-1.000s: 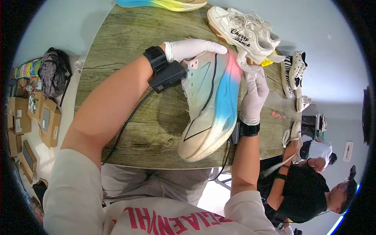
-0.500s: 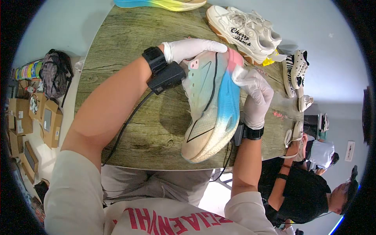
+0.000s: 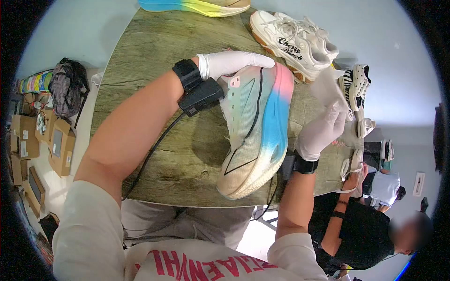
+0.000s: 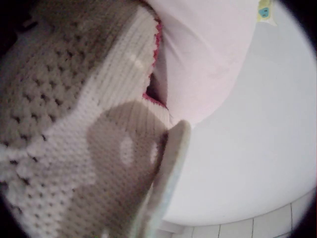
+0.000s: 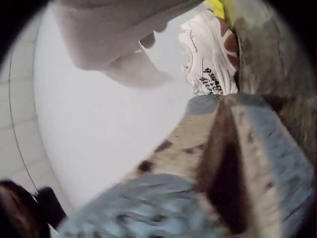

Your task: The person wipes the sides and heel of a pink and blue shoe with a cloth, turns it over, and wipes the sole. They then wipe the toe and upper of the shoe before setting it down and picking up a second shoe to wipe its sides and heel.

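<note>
A running shoe (image 3: 253,112) with a pale mesh upper and a pink, blue and cream sole is tilted on its side over the table, sole facing right. My gloved left hand (image 3: 234,63) grips it at the heel collar. In the left wrist view, the white glove (image 4: 208,54) lies against the red-edged collar of the knit upper (image 4: 54,99). My gloved right hand (image 3: 323,126) pinches a thin white wipe (image 3: 328,86), off to the right of the sole. The right wrist view shows the textured sole (image 5: 143,208) up close, the wipe (image 5: 138,72) blurred beyond.
White sneakers with black lettering (image 3: 290,44) stand at the back of the wooden table (image 3: 154,61). Another colourful shoe (image 3: 201,7) lies at the far edge. Patterned shoes (image 3: 356,89) line the right side. A person in black (image 3: 356,229) is at the right.
My right hand has drawn the wipe along the pink and blue sole edge, then lifted it away to the right. My left hand keeps its grip on the shoe.
</note>
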{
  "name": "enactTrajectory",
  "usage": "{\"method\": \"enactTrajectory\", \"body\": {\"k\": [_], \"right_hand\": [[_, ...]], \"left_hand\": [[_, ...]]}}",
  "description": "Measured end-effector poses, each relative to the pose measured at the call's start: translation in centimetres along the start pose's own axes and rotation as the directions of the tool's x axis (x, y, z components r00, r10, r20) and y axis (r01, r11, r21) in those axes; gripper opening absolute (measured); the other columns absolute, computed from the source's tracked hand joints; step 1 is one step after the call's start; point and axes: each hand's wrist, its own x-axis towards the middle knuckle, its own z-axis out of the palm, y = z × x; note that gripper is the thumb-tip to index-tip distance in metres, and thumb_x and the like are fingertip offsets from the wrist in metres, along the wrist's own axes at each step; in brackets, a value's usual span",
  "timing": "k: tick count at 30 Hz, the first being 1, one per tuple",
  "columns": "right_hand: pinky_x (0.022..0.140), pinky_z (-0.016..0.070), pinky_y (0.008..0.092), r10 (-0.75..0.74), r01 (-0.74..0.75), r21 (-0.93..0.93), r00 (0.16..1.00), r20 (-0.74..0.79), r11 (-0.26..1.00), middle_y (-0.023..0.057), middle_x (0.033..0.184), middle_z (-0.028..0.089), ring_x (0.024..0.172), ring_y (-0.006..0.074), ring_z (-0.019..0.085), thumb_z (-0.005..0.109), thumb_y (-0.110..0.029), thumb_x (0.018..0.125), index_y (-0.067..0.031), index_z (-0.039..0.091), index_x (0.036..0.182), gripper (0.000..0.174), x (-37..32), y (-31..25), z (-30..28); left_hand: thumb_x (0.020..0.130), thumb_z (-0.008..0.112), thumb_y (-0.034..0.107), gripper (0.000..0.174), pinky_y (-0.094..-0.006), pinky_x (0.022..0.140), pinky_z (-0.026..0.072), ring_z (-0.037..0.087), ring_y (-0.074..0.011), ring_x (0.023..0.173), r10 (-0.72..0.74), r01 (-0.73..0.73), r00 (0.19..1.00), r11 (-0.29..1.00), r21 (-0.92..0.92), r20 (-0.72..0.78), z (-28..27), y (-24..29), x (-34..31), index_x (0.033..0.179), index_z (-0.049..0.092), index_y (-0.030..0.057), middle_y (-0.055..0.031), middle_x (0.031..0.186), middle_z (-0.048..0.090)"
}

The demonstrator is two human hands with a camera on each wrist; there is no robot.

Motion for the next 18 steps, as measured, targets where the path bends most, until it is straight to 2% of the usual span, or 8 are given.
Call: {"method": "enactTrajectory", "body": {"k": [1,2,3,5,7,9,14,18], "right_hand": [[0.101,0.0432,0.0362,0.000,0.000,0.000,1.000,-0.001,1.000,0.0116,0.110,0.066,0.106,0.0242,0.060,0.062,-0.020,0.098,0.0014,0.074,0.097,0.024,0.0,0.4,-0.2],[0.102,0.0425,0.0373,-0.193,0.218,-0.133,0.964,0.183,0.967,0.0115,0.111,0.067,0.108,0.0245,0.059,0.063,-0.020,0.097,0.0000,0.075,0.099,0.023,0.0,0.6,-0.4],[0.103,0.0418,0.0383,-0.340,0.441,-0.220,0.860,0.382,0.870,0.0114,0.113,0.067,0.110,0.0249,0.059,0.064,-0.020,0.096,-0.0014,0.076,0.101,0.022,0.1,0.5,-0.5],[0.103,0.0411,0.0410,-0.243,0.477,-0.215,0.724,0.646,0.852,0.0100,0.107,0.071,0.110,0.0276,0.058,0.067,-0.015,0.092,-0.0040,0.078,0.096,0.017,-0.1,-0.2,-0.1],[0.102,0.0413,0.0406,-0.173,0.289,-0.104,0.785,0.594,0.952,0.0093,0.100,0.073,0.106,0.0270,0.059,0.067,-0.016,0.089,-0.0037,0.079,0.092,0.017,-0.7,0.4,0.1],[0.100,0.0418,0.0400,-0.203,0.313,-0.074,0.760,0.617,0.947,0.0092,0.097,0.074,0.104,0.0266,0.060,0.068,-0.018,0.087,-0.0033,0.079,0.089,0.018,-0.3,0.5,-0.3],[0.093,0.0431,0.0382,-0.243,0.338,-0.022,0.720,0.650,0.941,0.0076,0.086,0.073,0.097,0.0252,0.061,0.069,-0.023,0.082,-0.0029,0.079,0.082,0.022,-0.2,-0.2,-0.5],[0.086,0.0448,0.0373,-0.163,0.174,0.052,0.721,0.673,0.983,0.0069,0.081,0.071,0.090,0.0243,0.060,0.070,-0.018,0.072,-0.0011,0.077,0.077,0.019,0.0,-0.2,-1.0]], "left_hand": [[0.094,0.067,0.046,0.038,-0.0182,0.046,0.0423,0.058,-0.0006,0.058,-0.011,0.011,1.000,1.000,0.006,-0.005,-0.1,-0.1,0.2,0.111,0.075,0.0127,0.0052,0.086,0.072],[0.094,0.067,0.046,0.039,-0.0181,0.046,0.0426,0.058,-0.0005,0.058,-0.021,0.021,1.000,1.000,0.013,-0.008,-0.1,-0.2,0.5,0.112,0.075,0.0126,0.0052,0.086,0.073],[0.094,0.067,0.046,0.039,-0.0181,0.046,0.0426,0.058,-0.0005,0.058,-0.021,0.021,1.000,1.000,0.016,-0.004,-0.1,-0.2,0.7,0.112,0.075,0.0126,0.0052,0.086,0.073],[0.095,0.067,0.045,0.041,-0.0178,0.050,0.0454,0.062,-0.0005,0.066,0.025,-0.024,0.998,1.000,-0.014,0.056,-0.2,-0.4,0.8,0.118,0.073,0.0118,0.0040,0.094,0.074],[0.096,0.066,0.044,0.042,-0.0179,0.053,0.0472,0.063,-0.0009,0.071,-0.001,-0.001,0.998,0.999,0.034,0.065,-0.2,0.5,-0.2,0.122,0.071,0.0117,0.0036,0.099,0.074],[0.096,0.066,0.044,0.044,-0.0181,0.056,0.0491,0.064,-0.0014,0.076,-0.020,0.015,0.998,0.997,0.078,0.062,-0.3,0.6,-0.3,0.126,0.070,0.0115,0.0033,0.104,0.073],[0.097,0.065,0.042,0.047,-0.0237,0.076,0.0556,0.067,-0.0067,0.088,-0.003,0.009,0.997,0.997,-0.074,0.072,-0.6,-1.0,1.7,0.131,0.067,0.0098,0.0012,0.113,0.072],[0.097,0.065,0.043,0.046,-0.0261,0.084,0.0557,0.068,-0.0089,0.093,0.034,-0.034,0.999,0.999,0.028,0.024,-0.4,-0.6,1.0,0.128,0.068,0.0088,-0.0013,0.117,0.071]]}}
